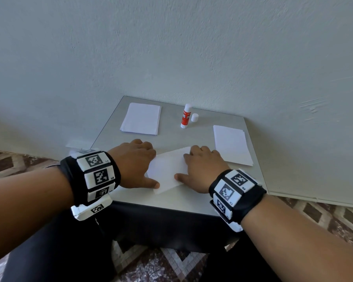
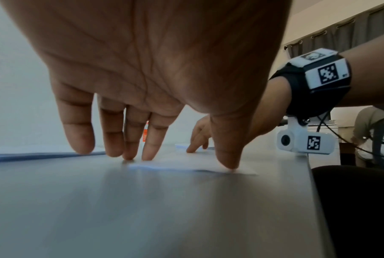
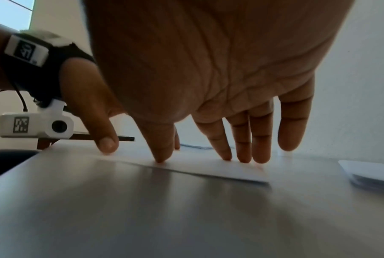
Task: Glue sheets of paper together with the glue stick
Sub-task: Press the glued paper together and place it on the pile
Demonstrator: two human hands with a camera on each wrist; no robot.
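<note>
- Nearest the head camera, two bare forearms with black wrist bands carrying white marker tiles reach over the near edge of the smooth grey square worktop [image 1: 192, 204].
- The left hand [image 1: 135, 161] has its fingers straight and spread, thumb tip and fingertips pressing the left side of the white paper sheet [image 1: 167, 169] that lies askew by the near edge, holding nothing.
- The right hand [image 1: 202, 169] does the same on the sheet's right side: the right wrist view shows its fingertips [image 3: 244, 157] planted on the paper and the little finger lifted.
- My read: this is the pressing step, smoothing sheets onto each other. Whether one layer or two lies under the hands, I cannot tell.
- The red-and-white glue stick [image 1: 185, 117] stands upright and uncapped near the far edge, its small white cap [image 1: 194, 117] just beside it on the right.
- A stack of white paper sheets [image 1: 141, 119] sits toward the far left corner; a second white stack [image 1: 232, 145] hugs the right edge.
- Next move, as I judge it: lift one hand, take a fresh sheet or the stick, and keep the other hand pinning the work.
- Room: a bare lane runs from the hands up to the stick between the stacks. The pressed sheet's near corner is close to the near edge, so a hard push could slide it off.
- The plain wall meets the far edge, so nothing can be reached from behind.
</note>
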